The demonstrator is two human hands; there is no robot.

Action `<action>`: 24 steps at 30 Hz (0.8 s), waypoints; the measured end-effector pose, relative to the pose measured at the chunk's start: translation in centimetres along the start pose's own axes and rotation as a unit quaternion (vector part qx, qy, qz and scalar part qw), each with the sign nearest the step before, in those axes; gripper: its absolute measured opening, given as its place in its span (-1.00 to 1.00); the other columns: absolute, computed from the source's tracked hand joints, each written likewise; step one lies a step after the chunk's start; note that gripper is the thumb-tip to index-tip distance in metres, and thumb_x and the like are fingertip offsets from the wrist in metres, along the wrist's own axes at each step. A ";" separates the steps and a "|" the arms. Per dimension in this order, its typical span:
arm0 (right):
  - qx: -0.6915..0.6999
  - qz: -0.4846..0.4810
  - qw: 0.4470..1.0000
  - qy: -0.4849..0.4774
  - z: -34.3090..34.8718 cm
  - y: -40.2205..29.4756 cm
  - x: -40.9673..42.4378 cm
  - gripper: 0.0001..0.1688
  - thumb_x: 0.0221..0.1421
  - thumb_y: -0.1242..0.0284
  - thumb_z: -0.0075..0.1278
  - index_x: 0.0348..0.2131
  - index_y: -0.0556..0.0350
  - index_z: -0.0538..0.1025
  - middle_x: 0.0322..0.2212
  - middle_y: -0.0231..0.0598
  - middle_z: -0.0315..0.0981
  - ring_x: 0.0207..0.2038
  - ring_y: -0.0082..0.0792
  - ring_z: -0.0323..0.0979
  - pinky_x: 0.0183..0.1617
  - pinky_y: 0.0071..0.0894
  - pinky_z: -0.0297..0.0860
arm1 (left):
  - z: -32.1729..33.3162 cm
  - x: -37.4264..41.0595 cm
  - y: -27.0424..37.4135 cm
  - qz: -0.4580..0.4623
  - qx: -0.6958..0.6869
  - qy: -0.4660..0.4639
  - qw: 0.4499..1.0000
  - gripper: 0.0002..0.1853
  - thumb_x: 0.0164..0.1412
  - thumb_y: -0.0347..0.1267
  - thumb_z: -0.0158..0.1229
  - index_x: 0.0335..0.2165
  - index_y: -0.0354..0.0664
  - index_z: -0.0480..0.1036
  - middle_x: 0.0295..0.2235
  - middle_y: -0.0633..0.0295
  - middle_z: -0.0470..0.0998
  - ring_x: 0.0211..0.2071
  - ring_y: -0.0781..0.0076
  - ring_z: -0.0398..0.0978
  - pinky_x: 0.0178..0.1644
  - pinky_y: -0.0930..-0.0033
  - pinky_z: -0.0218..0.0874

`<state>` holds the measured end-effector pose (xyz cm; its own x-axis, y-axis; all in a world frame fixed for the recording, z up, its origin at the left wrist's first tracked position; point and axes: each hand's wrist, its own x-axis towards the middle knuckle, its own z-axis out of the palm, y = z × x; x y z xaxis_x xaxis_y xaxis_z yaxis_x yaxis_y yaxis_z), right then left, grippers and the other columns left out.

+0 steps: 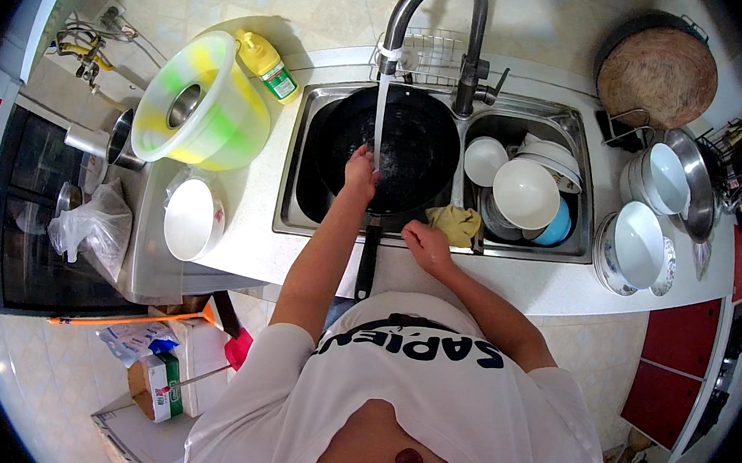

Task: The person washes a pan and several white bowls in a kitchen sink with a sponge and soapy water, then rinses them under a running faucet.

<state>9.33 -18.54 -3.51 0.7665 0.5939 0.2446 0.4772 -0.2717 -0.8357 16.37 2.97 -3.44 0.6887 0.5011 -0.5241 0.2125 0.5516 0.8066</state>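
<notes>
Water runs from the metal faucet (473,62) into a black frying pan (418,149) lying in the left basin of the steel sink (587,217). My left hand (362,170) is over the pan, beside the stream, its fingers curled; whether it holds anything is hidden. The pan's handle (369,258) points towards me across the sink's front edge. My right hand (427,245) rests in a loose curl at that edge, right of the handle, with no object visible in it. Just beyond it a yellow-green cloth (454,225) lies by the divider. White bowls (525,195) and a blue bowl (554,222) fill the right basin.
Left of the sink stand a yellow-green plastic bucket (241,121), a yellow detergent bottle (260,56) and a white bowl (190,219). To the right are stacked bowls (638,245), a steel basin (702,194) and a round wooden board (659,78). A wire rack (432,58) sits behind the faucet.
</notes>
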 end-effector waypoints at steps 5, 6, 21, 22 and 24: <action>0.003 0.004 1.000 -0.008 -0.1 -0.2 0.1 -0.85 0.01 0.40 -0.07 -0.48 0.12 0.38 -0.60 -0.11 0.36 -0.53 -0.09 0.37 -0.49 -0.24 0.25 | -1.3 -0.5 -0.9 0.051 0.027 0.043 0.997 -0.70 0.20 -0.23 -0.09 -0.53 -0.18 0.42 -0.61 0.37 0.41 -0.58 0.56 0.36 -0.61 0.55 0.04; 0.000 0.014 1.000 -0.016 -0.3 -0.4 0.1 -0.84 0.02 0.38 -0.08 -0.48 0.10 0.38 -0.59 -0.11 0.37 -0.50 -0.06 0.38 -0.47 -0.19 0.25 | -1.0 -1.2 -0.6 0.051 0.031 0.050 0.997 -0.68 0.20 -0.23 -0.09 -0.58 -0.18 0.38 -0.64 0.35 0.40 -0.59 0.54 0.37 -0.61 0.54 0.05; 0.004 0.016 0.999 -0.032 -0.5 -0.6 -0.1 -0.86 0.02 0.40 -0.08 -0.48 0.11 0.38 -0.57 -0.12 0.36 -0.49 -0.06 0.38 -0.47 -0.22 0.28 | -1.5 -2.3 -2.2 0.274 0.197 0.020 0.941 -0.75 0.12 -0.52 -0.07 -0.21 -0.27 0.43 -0.52 0.25 0.49 -0.53 0.54 0.43 -0.37 0.56 0.28; 0.002 0.013 1.000 -0.028 -0.5 -0.4 -0.1 -0.86 0.02 0.41 -0.08 -0.48 0.11 0.38 -0.57 -0.12 0.36 -0.50 -0.06 0.38 -0.47 -0.22 0.28 | -0.9 -3.7 -1.2 0.188 0.161 -0.012 0.969 -0.78 0.13 -0.51 -0.06 -0.25 -0.29 0.45 -0.54 0.26 0.48 -0.55 0.54 0.42 -0.40 0.56 0.28; 0.005 0.020 0.999 -0.033 -0.5 -0.6 -0.1 -0.87 0.02 0.41 -0.07 -0.48 0.11 0.38 -0.58 -0.12 0.36 -0.51 -0.06 0.38 -0.48 -0.22 0.27 | -0.6 -5.4 -0.3 0.136 0.121 0.007 0.983 -0.87 0.13 -0.46 -0.03 -0.42 -0.28 0.44 -0.61 0.31 0.42 -0.63 0.57 0.36 -0.50 0.53 0.23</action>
<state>9.14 -18.83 -2.75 0.7551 0.6308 0.1787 0.4425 -0.2893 -0.8488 12.16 0.52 -0.97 0.7330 0.6191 -0.2818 0.1807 0.2221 0.9581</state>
